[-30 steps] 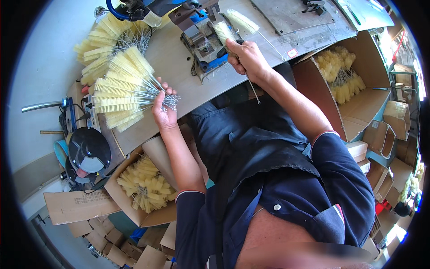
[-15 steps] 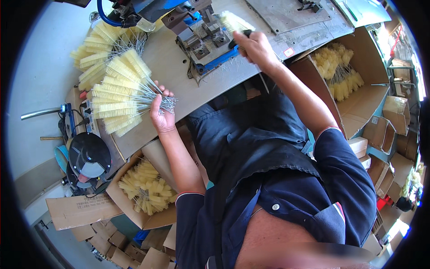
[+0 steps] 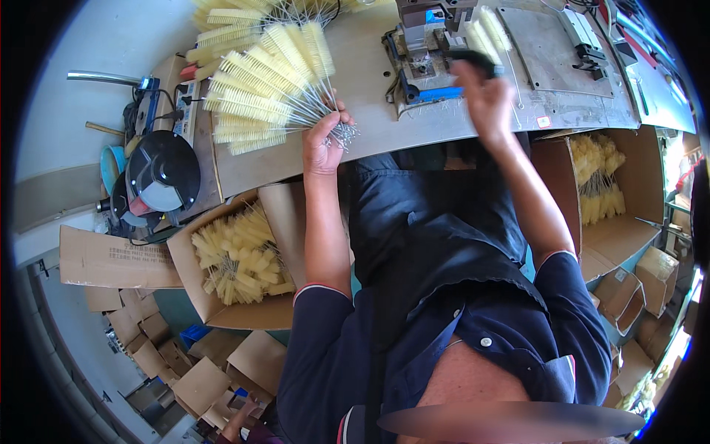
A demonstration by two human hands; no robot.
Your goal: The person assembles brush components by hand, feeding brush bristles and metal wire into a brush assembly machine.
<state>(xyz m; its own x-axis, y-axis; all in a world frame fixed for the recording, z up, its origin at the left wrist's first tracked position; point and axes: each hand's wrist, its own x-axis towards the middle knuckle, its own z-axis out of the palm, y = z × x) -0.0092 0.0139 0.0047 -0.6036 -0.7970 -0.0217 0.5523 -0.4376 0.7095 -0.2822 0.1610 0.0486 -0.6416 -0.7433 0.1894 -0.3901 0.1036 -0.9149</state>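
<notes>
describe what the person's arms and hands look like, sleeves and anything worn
Both forearms are bare; the left hand and right hand wear no gloves. No watch or rings show, though the right hand is blurred. Short dark navy shirt sleeves end above the elbows, each cuff edged with a thin light and red stripe.
</notes>
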